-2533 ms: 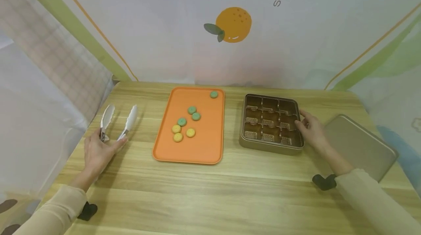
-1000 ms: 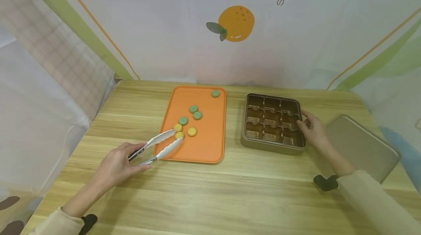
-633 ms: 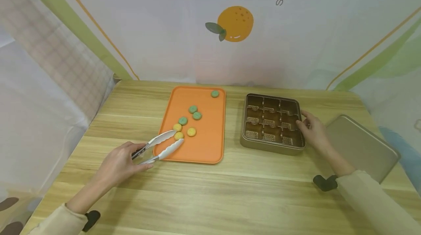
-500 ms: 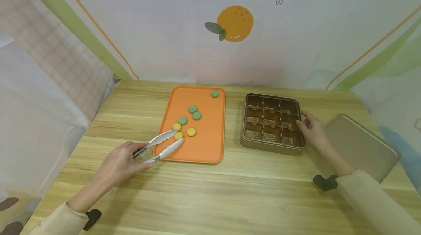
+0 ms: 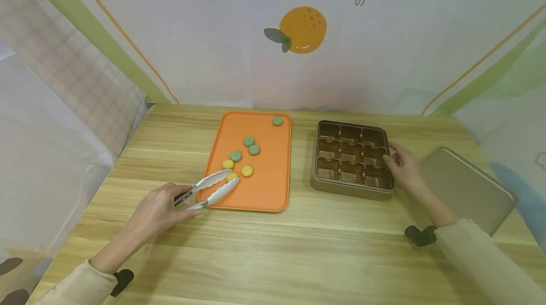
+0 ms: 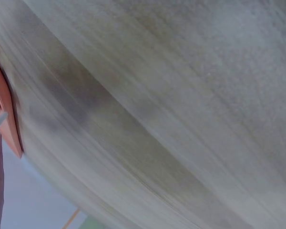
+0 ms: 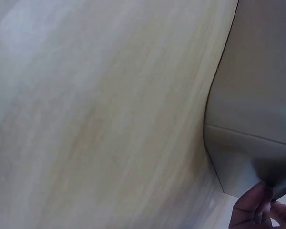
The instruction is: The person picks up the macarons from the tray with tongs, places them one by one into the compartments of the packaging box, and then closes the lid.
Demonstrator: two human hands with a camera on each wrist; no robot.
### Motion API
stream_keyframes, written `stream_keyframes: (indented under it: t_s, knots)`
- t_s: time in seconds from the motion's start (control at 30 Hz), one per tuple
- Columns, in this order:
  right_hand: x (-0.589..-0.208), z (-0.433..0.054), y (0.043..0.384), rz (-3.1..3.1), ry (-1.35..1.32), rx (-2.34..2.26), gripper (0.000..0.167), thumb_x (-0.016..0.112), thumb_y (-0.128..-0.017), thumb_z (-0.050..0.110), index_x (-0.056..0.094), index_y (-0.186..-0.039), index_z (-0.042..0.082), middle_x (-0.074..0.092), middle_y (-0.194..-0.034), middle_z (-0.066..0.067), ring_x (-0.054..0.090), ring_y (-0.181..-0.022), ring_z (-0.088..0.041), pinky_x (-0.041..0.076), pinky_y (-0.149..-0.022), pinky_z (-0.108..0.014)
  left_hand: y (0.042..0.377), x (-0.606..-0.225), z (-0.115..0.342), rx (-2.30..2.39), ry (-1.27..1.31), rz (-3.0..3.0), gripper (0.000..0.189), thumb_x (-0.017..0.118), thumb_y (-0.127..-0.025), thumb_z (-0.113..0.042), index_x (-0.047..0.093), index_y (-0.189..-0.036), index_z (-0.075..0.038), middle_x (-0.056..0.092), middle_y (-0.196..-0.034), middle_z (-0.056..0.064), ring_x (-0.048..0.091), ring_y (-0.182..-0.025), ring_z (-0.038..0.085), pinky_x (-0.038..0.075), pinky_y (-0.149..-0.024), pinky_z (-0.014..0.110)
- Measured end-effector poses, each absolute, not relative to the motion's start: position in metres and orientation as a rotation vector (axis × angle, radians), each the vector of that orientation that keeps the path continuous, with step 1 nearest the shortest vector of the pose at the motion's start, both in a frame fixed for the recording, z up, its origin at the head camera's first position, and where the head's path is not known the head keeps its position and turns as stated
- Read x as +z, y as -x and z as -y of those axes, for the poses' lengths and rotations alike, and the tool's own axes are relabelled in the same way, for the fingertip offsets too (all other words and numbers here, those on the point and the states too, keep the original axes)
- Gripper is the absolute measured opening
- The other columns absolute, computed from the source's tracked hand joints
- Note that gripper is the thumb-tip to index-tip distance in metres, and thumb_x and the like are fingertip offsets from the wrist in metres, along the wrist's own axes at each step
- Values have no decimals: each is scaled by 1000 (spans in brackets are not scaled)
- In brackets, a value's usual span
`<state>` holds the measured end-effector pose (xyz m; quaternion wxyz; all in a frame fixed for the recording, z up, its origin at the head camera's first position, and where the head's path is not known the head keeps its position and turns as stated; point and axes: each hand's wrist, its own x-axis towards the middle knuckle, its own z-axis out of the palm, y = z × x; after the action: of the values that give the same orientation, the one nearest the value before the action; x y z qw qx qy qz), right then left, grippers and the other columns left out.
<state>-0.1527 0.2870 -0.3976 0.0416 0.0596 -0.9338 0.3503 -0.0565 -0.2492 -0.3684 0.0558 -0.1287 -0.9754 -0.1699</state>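
My left hand [image 5: 158, 207] holds a pair of tongs [image 5: 220, 192] with white scalloped tips, spread apart over the front left of the orange tray [image 5: 268, 191]. Between the tips lies a small round yellow cookie [image 5: 232, 177], partly covered by them. Two more yellow cookies lie close by, one of them the right-hand yellow cookie [image 5: 247, 171]. Several green cookies [image 5: 254, 150] are scattered farther back on the tray. At the right, my right hand [image 5: 403, 167] pinches the side rim of a bronze-coloured square tin [image 5: 350, 188], thumb over the edge; its brown insert [image 5: 350, 158] has several compartments without cookies.
A flat metal lid [image 5: 465, 186] lies on the wooden table [image 5: 298, 248] right of the tin, partly under my right forearm. A printed cloth [image 5: 204, 49] hangs behind the table. Bare wood separates tray and tin.
The tongs have swung right from the table's left side to the tray. In the last half second their tips have edged closer around the front yellow cookie. My right hand has stayed at the tin.
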Motion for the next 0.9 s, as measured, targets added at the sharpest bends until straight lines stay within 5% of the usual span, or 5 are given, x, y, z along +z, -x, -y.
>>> stream_keyframes:
  t_s: [0.9]
  knots:
    - [-400, -288, 153, 2850, -190, 1111, 51, 44, -100, 18, 32, -137, -16, 50, -82, -15, 47, -65, -13, 40, -50, -24, 51, -361, 262, -560, 390, 2983, 60, 87, -61, -35, 69, -108, -1, 66, -85, 6, 44, -62, 11, 37, -53, 25]
